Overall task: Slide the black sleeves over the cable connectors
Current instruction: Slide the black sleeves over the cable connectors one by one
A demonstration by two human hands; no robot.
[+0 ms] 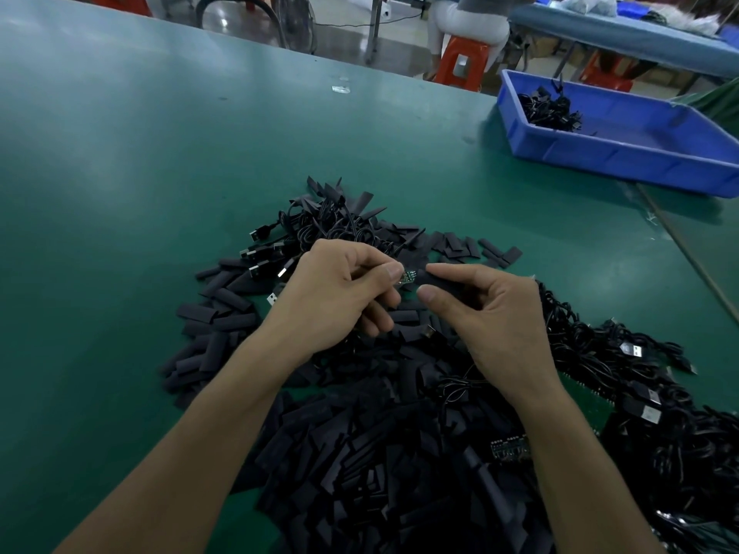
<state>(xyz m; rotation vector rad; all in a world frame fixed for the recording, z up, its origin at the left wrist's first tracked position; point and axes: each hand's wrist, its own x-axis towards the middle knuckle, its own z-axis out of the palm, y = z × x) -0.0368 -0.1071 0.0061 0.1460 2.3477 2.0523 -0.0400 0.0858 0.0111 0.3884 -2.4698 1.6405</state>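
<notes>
My left hand [340, 293] pinches a small green circuit-board connector [407, 277] between thumb and forefinger. My right hand [488, 317] pinches a flat black sleeve [434, 278] right beside it, its open end touching the connector. Both hands hover over a large heap of loose black sleeves [360, 453] on the green table. Black cables with USB plugs [264, 257] lie behind my left hand, and another tangle of cables [640, 393] lies to the right.
A blue plastic bin [624, 153] with a few black cables in it stands at the back right. A seated person on an orange stool [464, 62] is beyond the table's far edge [280, 50]. A small board [510, 449] lies in the heap near my right forearm.
</notes>
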